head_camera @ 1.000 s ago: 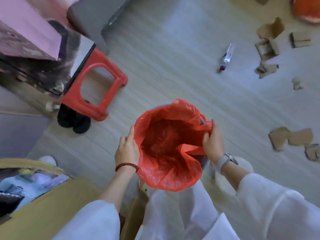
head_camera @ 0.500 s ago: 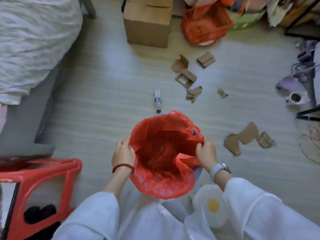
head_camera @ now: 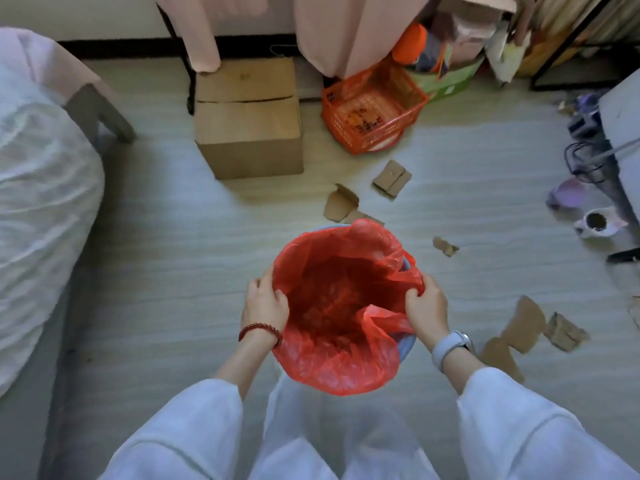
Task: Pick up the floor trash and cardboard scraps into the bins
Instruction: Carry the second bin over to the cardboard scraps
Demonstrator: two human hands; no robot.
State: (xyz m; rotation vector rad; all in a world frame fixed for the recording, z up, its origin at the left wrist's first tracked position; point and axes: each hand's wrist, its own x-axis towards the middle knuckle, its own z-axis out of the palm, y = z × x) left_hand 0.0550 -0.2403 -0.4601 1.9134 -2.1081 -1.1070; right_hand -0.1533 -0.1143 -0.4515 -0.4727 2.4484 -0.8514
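A blue bin [head_camera: 408, 344] lined with a red plastic bag [head_camera: 332, 362] is held in front of me above the floor. My left hand [head_camera: 266, 303] grips the bag's left rim. My right hand [head_camera: 426, 306] pinches the bag's right rim, bunching the plastic. Cardboard scraps lie on the floor: a folded piece [head_camera: 392, 177] and a torn piece [head_camera: 341, 202] beyond the bin, a small bit [head_camera: 445, 246] to its right, and larger pieces [head_camera: 526, 323] at the right. The bin hides the floor right behind it.
A closed cardboard box [head_camera: 247, 123] and an orange plastic crate [head_camera: 374, 112] stand at the back. A bed with pale bedding [head_camera: 41, 202] fills the left. Cables and slippers [head_camera: 585, 209] sit at the right by a grey piece of furniture [head_camera: 623, 133].
The view has swung from a red stool on the left toward the back wall. The bin has moved forward with both hands on it, covering the small bottle that lay behind it.
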